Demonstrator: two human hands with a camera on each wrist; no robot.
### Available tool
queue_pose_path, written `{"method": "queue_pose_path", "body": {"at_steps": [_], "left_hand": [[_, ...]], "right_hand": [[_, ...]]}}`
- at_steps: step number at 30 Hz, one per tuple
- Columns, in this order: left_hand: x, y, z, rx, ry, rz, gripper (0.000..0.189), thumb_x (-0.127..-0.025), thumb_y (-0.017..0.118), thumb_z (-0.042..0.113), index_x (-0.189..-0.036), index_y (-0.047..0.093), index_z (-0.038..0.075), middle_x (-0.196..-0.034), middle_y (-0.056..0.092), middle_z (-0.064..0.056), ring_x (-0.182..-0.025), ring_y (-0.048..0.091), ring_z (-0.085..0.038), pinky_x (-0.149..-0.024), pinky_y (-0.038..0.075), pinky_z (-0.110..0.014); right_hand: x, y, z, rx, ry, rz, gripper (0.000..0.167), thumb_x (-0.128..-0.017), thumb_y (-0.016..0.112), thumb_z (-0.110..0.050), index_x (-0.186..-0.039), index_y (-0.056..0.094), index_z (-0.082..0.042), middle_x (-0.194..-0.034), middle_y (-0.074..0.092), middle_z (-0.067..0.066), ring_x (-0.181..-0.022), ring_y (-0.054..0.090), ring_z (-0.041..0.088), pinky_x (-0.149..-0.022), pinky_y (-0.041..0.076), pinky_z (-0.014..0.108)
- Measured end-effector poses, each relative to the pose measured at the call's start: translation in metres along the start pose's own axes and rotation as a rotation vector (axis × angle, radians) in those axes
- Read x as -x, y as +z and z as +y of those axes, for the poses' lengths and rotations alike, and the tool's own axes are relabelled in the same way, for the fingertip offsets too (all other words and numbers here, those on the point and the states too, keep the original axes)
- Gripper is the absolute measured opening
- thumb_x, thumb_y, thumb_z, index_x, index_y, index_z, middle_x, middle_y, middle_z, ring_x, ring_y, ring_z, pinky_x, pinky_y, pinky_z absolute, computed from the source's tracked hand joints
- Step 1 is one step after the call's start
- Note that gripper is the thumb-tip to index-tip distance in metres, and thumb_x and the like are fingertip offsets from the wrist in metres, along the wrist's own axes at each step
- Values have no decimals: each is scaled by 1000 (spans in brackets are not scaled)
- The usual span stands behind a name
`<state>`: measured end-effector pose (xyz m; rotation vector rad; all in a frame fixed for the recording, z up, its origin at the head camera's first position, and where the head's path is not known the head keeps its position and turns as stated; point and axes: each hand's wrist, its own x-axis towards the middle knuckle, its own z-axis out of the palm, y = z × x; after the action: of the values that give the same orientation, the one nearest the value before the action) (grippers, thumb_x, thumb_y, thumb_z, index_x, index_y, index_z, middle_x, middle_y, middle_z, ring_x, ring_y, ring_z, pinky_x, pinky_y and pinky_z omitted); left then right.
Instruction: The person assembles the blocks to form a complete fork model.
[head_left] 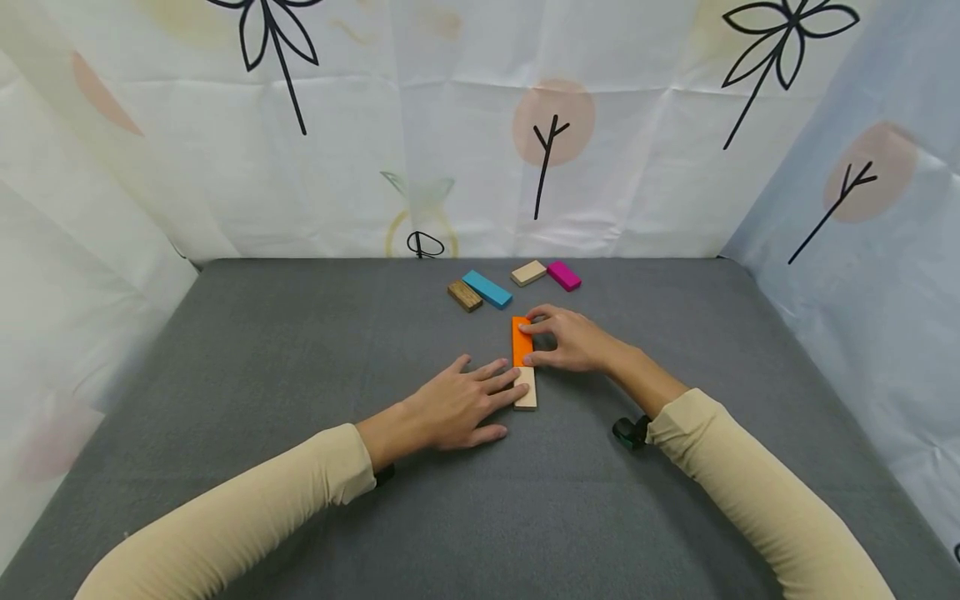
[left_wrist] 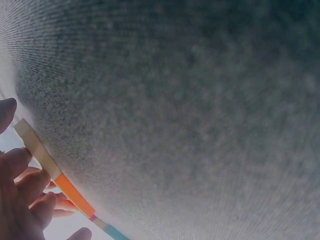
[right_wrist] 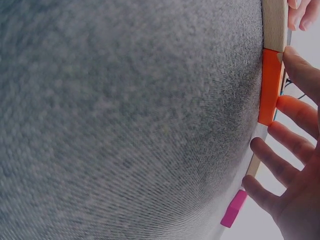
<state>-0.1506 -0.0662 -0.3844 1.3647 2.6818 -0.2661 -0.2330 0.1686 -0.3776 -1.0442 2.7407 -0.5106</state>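
Observation:
On the grey cloth, a pale wooden block (head_left: 526,390) and an orange block (head_left: 522,342) lie flat in one line, end to end. My left hand (head_left: 467,407) reaches in from the left with its fingers spread, and its fingertips touch the pale block. From the right, my right hand (head_left: 573,340) holds the orange block. Its thumb is at the near end and its index and middle fingers are by the far end. The right wrist view shows the orange block (right_wrist: 270,87) meeting the end of the pale block (right_wrist: 274,25).
Beyond the hands lie a dark brown block (head_left: 465,295), a blue block (head_left: 487,289), another pale block (head_left: 528,273) and a magenta block (head_left: 564,276). A printed white cloth (head_left: 465,125) stands along the back edge and both sides.

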Motion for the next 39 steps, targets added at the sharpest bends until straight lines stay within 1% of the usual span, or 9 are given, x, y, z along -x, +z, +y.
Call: {"method": "queue_pose_path", "body": {"at_steps": [7,11,18,23,28,31,33,37,39], "left_hand": [[0,1,0,7,8,9,67,-102,41,58,-159,27,26,-163,25,2,-150,24,-19,-111,33,-56],[0,1,-1,18,17,10,67,-102,42,57,-159,27,26,-163,25,2,-150,24,-20,-111,33,-56],[1,1,-2,32,19,15,67,-102,42,57,-160,25,26,-164,23,2,-150,23,-21,-110,34,-55],[2,2,-2,44,21,24,67,-103,42,56,-160,25,26,-164,22,2,-150,23,-22,-110,34,-54],[3,1,-3,66,21,14,67,-103,41,57,-160,24,26,-165,20,1,-150,22,-22,-111,34,-54],[5,-1,-7,89,18,18,67,-102,41,57,-160,25,26,-165,20,1,-150,22,-22,-111,35,-54],[6,-3,-11,102,16,37,67,-102,43,56,-159,28,25,-165,22,0,-150,24,-23,-109,36,-54],[6,-5,-24,122,-2,70,66,-102,46,53,-158,31,22,-164,25,-3,-149,27,-24,-108,38,-55],[5,-6,-31,136,-18,75,66,-102,47,52,-158,31,21,-164,25,-5,-149,27,-25,-108,37,-55]], "right_hand": [[1,0,1,-1,-4,8,59,-92,73,-35,-137,59,0,-142,50,21,-126,51,38,-103,41,56],[3,0,0,16,2,2,59,-92,73,-35,-138,58,-1,-143,49,21,-127,51,39,-103,41,56],[5,-1,-4,69,32,-33,59,-96,66,-37,-144,53,-4,-149,45,20,-133,46,41,-105,33,66],[8,-4,-9,90,41,-55,63,-97,64,-38,-148,48,-5,-154,40,19,-137,41,42,-107,30,67],[15,-7,-13,109,7,-55,69,-96,65,-42,-151,44,-6,-158,35,16,-141,37,39,-108,29,67],[19,-7,-13,106,-23,-63,69,-96,65,-43,-150,45,-6,-159,33,14,-143,36,36,-110,27,65],[22,-6,-13,98,-35,-70,68,-96,65,-43,-150,45,-6,-160,32,13,-144,35,35,-112,26,62],[30,-4,-13,95,-65,-81,69,-95,67,-42,-149,46,-5,-159,33,13,-145,33,33,-115,22,59],[34,-1,-13,93,-85,-91,69,-95,66,-42,-149,46,-5,-158,35,14,-145,33,32,-116,21,58]]}}
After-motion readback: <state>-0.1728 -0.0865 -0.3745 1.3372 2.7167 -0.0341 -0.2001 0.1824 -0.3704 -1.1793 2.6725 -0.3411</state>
